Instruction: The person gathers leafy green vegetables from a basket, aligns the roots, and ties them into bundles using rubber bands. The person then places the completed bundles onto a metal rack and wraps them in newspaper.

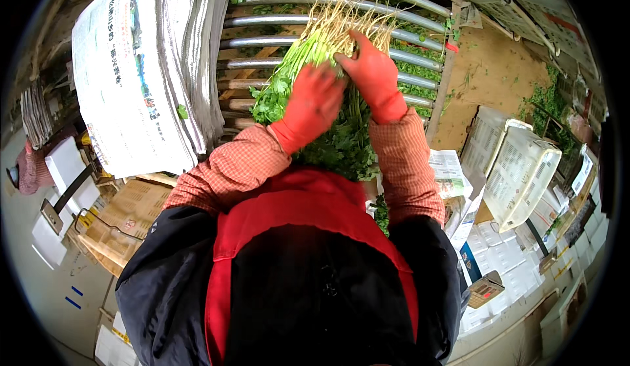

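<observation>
Coriander (307, 53) with pale stems and tan, stringy roots lies across a rack of metal bars (261, 42), roots at the far end. My left hand (317, 103), in a red rubber glove, rests over the stems; motion blurs it and its fingertips are hidden. Close beside it, my right hand (376, 76), gloved alike, has its thumb and forefinger around the upper stems and roots. Darker coriander leaves (339, 147) spread beneath my wrists, nearer my body. Checked sleeve covers reach both gloves.
A thick stack of newspapers (123, 76) stands left of the rack. Loose green leaves (418, 66) lie below the bars. To the right are a brown board (485, 71), pale plastic crates (521, 174) and white foam boxes (507, 258). A tan crate (130, 213) stands at lower left.
</observation>
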Tool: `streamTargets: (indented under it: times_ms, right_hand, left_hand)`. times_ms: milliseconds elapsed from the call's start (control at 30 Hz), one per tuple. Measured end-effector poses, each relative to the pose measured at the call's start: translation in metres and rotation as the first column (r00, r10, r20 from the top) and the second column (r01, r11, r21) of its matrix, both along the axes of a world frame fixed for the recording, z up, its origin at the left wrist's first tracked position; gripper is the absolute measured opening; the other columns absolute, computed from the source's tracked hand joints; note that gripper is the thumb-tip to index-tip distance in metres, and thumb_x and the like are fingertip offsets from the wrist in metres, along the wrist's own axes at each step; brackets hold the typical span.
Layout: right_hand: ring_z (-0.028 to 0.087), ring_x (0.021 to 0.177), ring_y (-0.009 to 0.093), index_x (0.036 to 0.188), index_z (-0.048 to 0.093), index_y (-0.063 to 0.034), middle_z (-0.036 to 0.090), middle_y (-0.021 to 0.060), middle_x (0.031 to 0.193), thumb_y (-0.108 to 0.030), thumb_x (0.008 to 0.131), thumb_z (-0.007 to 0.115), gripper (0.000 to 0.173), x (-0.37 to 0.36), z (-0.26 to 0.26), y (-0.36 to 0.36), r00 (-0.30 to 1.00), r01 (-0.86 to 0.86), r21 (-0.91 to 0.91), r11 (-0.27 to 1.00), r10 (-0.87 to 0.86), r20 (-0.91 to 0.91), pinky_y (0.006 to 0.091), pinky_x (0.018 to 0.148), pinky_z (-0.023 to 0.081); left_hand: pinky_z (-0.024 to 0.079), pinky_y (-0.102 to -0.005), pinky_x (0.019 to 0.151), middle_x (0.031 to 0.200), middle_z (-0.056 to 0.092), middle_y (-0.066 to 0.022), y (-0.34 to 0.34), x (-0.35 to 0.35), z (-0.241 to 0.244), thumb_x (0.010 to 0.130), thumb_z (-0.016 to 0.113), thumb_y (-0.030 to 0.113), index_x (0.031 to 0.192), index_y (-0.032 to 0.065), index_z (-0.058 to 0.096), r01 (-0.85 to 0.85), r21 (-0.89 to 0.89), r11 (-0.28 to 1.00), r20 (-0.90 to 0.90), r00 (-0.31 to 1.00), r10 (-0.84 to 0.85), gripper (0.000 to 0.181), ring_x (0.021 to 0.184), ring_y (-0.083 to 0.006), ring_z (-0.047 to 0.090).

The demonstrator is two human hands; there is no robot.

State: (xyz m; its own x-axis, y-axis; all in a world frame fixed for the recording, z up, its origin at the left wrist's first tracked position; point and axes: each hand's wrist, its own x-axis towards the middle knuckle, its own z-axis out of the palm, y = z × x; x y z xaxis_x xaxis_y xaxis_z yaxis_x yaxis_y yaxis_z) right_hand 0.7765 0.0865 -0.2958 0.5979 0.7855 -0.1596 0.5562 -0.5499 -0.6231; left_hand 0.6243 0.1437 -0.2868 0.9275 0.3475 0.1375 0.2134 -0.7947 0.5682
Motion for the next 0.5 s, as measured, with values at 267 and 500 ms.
streamTargets:
  times_ms: [267, 500]
  right_hand:
    - [0.062, 0.061, 0.027, 0.117, 0.059, -0.0188, 0.062, 0.007, 0.068, -0.027, 0.078, 0.06, 0.04, 0.009, -0.026, -0.024, 0.989, 0.129, -0.131, 0.983, -0.117, 0.093, 0.0376, 0.056, 0.049]
    - [0.062, 0.063, 0.03, 0.122, 0.053, -0.0105, 0.063, 0.0089, 0.068, -0.034, 0.08, 0.06, 0.049, -0.01, -0.028, 0.008, 0.979, 0.032, -0.021, 0.999, -0.027, 0.203, 0.0387, 0.057, 0.049]
  left_hand:
    - [0.045, -0.0417, 0.078, 0.106, 0.059, -0.0098, 0.032, -0.006, 0.0, 0.069, 0.071, 0.012, 0.097, 0.0069, 0.062, -0.217, 0.045, 0.975, -0.008, 0.976, 0.218, 0.03, 0.097, -0.0314, 0.056]
    - [0.044, -0.0422, 0.064, 0.085, 0.055, -0.0098, 0.029, 0.017, -0.001, 0.061, 0.075, 0.012, 0.077, 0.0058, 0.054, -0.291, 0.039, 0.956, -0.132, 0.947, 0.294, 0.027, 0.076, -0.0316, 0.053]
